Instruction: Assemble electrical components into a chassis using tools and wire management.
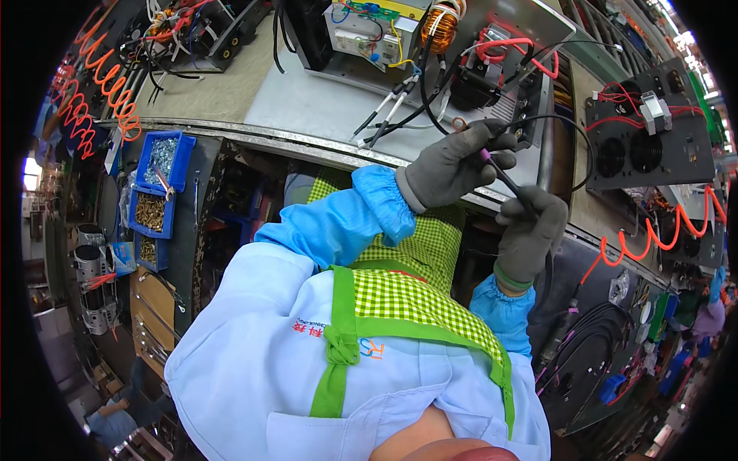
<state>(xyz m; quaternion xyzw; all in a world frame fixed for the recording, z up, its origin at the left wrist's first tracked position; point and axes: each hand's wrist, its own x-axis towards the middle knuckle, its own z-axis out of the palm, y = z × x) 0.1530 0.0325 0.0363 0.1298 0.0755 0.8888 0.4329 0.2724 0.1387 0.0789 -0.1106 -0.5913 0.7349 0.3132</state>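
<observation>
My left hand (453, 165), in a grey glove, is closed on a black cable near the bench's front edge. A short purple band shows on the cable by its fingers. Lower and to the right, my right hand (534, 229), gloved too, grips the same black cable (507, 181), which runs slanting between both hands. Beyond them stands an open metal chassis (361, 65) with a green circuit board, a copper-wound coil (443, 27) and loose leads. Several black leads with white sleeves (388, 111) lie at its front. My fingers hide part of the cable.
Blue bins (164, 161) of screws and brass parts stand at the left. Orange coiled hoses (108, 84) hang at far left, and another (638, 238) at right. A dark fan panel (646, 146) with red wires stands right. Black cable coils (592, 338) lie lower right.
</observation>
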